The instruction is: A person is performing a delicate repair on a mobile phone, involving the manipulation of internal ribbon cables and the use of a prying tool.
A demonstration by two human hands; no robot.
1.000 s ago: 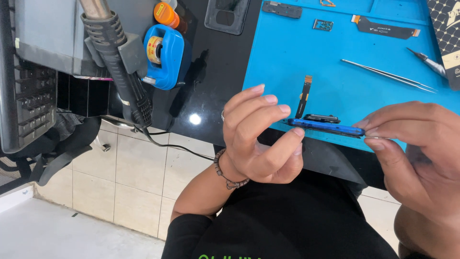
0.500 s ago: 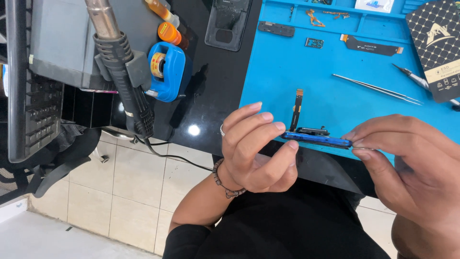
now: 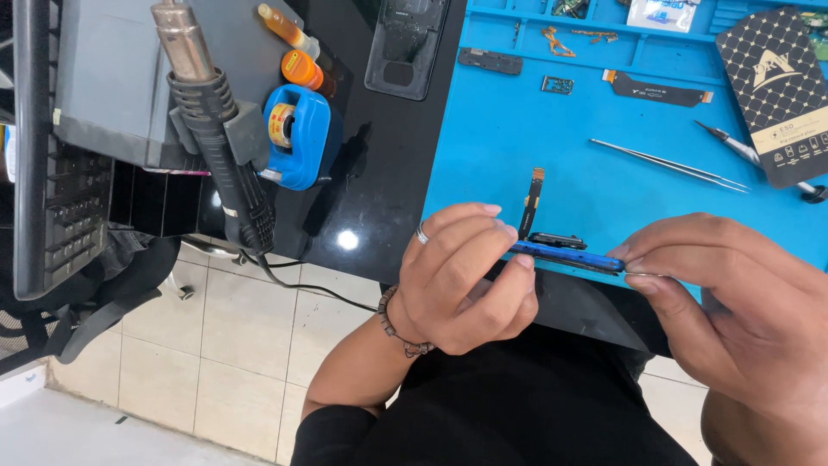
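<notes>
A thin blue phone frame (image 3: 569, 255) is held edge-on above the near edge of a blue work mat (image 3: 552, 138). My left hand (image 3: 461, 276) grips its left end, fingers curled over the top, a ring on one finger and a bead bracelet at the wrist. My right hand (image 3: 733, 302) pinches its right end between thumb and fingertips. A small dark part (image 3: 556, 240) sits on top of the frame. Just behind, a narrow flex cable (image 3: 532, 192) lies on the mat.
Metal tweezers (image 3: 668, 164), a black flex strip (image 3: 655, 88), a small chip (image 3: 557, 84) and a patterned black card (image 3: 772, 86) lie on the mat. On the black table stand a blue holder (image 3: 297, 138), a dark phone back (image 3: 405, 43) and a hot-air gun (image 3: 216, 129). A keyboard (image 3: 56, 173) is at left.
The view has shifted, so the mat and tools sit lower in the picture. Both hands keep the same hold on the blue frame.
</notes>
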